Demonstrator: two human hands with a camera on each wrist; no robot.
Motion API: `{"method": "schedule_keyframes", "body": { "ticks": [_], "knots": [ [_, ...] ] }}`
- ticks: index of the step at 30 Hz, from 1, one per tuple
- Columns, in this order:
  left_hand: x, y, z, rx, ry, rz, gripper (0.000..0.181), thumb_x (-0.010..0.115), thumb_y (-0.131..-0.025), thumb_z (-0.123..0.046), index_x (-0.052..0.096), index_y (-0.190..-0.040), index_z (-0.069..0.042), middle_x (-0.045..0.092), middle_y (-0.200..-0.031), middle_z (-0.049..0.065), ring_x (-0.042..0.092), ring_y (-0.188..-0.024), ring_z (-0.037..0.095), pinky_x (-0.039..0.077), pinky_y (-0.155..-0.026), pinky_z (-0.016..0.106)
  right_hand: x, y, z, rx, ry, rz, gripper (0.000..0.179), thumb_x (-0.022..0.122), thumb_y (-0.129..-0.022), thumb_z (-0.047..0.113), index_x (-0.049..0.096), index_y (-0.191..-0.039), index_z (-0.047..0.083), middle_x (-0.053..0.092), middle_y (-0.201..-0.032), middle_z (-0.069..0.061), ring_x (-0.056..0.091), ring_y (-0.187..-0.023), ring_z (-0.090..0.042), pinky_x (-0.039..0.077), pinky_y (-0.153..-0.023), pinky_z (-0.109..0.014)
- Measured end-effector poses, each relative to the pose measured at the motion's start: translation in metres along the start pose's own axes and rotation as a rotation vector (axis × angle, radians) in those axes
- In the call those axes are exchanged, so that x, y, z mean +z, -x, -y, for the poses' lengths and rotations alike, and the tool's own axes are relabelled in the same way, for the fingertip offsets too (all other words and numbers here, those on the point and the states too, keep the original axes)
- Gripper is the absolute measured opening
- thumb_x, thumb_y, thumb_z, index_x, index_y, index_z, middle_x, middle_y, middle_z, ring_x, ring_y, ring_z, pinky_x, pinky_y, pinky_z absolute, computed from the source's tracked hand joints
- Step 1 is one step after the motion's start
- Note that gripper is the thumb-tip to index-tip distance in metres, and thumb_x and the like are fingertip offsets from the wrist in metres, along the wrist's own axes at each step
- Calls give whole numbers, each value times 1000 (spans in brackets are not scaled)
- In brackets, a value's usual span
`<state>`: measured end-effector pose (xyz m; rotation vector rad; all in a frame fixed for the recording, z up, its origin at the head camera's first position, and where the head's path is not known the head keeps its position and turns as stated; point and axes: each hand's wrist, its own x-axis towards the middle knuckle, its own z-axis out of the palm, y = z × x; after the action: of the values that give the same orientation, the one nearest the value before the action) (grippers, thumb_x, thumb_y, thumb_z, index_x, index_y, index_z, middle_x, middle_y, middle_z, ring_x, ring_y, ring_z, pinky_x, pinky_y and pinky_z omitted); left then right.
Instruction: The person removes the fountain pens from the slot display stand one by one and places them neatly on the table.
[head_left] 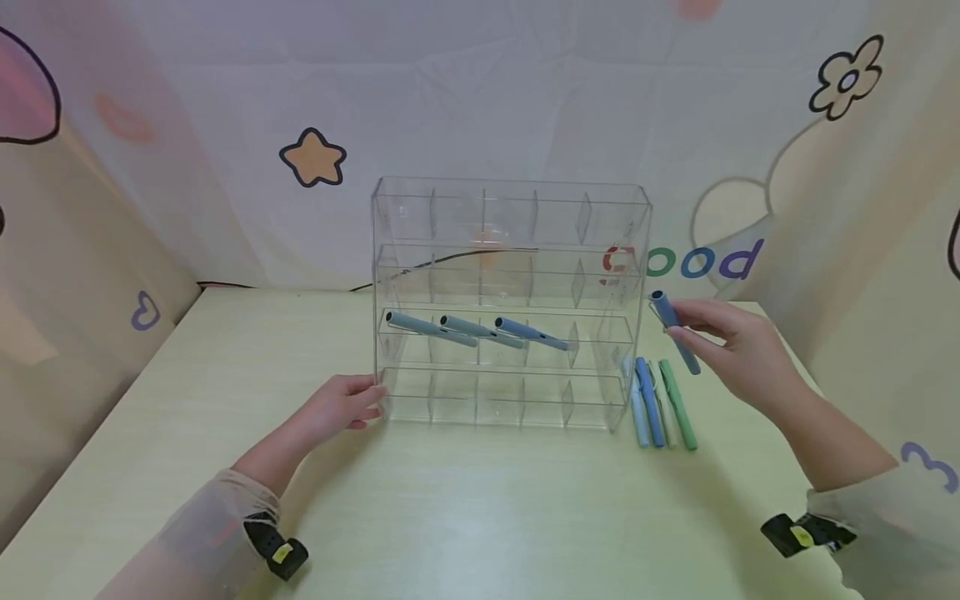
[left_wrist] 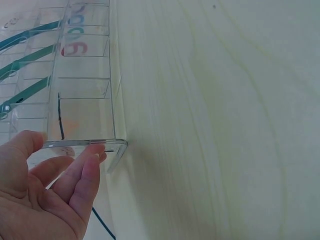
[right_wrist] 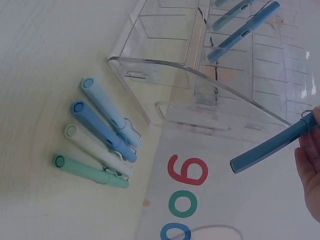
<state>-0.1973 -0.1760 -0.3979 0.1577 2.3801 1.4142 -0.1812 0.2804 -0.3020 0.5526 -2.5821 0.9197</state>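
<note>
A clear acrylic rack point(head_left: 502, 412) with several tiers of compartments stands mid-table. Three capped pens lie slanted along one tier: a pale teal pen point(head_left: 431, 327), another teal pen point(head_left: 480, 332) and a blue pen point(head_left: 531, 332). My left hand point(head_left: 341, 407) pinches the rack's lower left side panel, thumb on one face and fingers on the other, as the left wrist view shows. To the right of the rack, my right hand point(head_left: 738, 346) holds a blue pen point(right_wrist: 272, 148) by its clip end, raised above the table and tilted.
Right of the rack, a light blue pen point(right_wrist: 107, 107), a blue pen point(right_wrist: 102, 129), a whitish pen point(right_wrist: 95, 146) and a green pen point(right_wrist: 90, 172) lie side by side on the table point(head_left: 480, 517). Behind hangs a printed curtain point(head_left: 225, 167).
</note>
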Motion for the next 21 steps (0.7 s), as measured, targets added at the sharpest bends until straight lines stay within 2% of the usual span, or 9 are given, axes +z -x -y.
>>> {"method": "schedule_keyframes", "body": {
  "ticks": [6,13,16,18,21],
  "knots": [
    [0,0,0,5,17,6,50,44,-99,-21,35,-138,9,45,-133,28,57,-110,34,51,-81,36,-6,5,-8,88,15,32,31,62,-90,14,62,-119,1,64,-104,-14,46,-88,18,36,-76,-2],
    [1,0,-2,8,7,12,51,44,-99,-22,34,-138,10,43,-134,28,56,-111,34,51,-81,36,-8,10,-16,105,16,27,30,63,-90,12,62,-117,-1,64,-104,-17,47,-85,19,38,-73,-2],
    [1,0,-2,7,-3,9,51,44,-99,-23,35,-138,10,44,-134,28,57,-110,34,51,-81,36,-6,14,-25,138,7,45,32,62,-91,13,60,-117,-3,64,-103,-20,49,-81,18,40,-70,-3],
    [1,-1,-2,8,-14,6,51,44,-99,-22,35,-138,10,44,-133,29,57,-109,33,51,-81,36,-5,16,-32,176,-6,72,34,60,-92,16,59,-119,-4,64,-104,-21,55,-82,10,42,-69,-4],
    [1,-2,-1,3,-16,4,51,45,-99,-23,36,-138,9,45,-133,28,58,-109,33,51,-80,35,-4,19,-44,250,-19,129,41,57,-94,23,54,-124,-6,62,-109,-24,62,-92,-15,42,-70,-5]
  ]
}}
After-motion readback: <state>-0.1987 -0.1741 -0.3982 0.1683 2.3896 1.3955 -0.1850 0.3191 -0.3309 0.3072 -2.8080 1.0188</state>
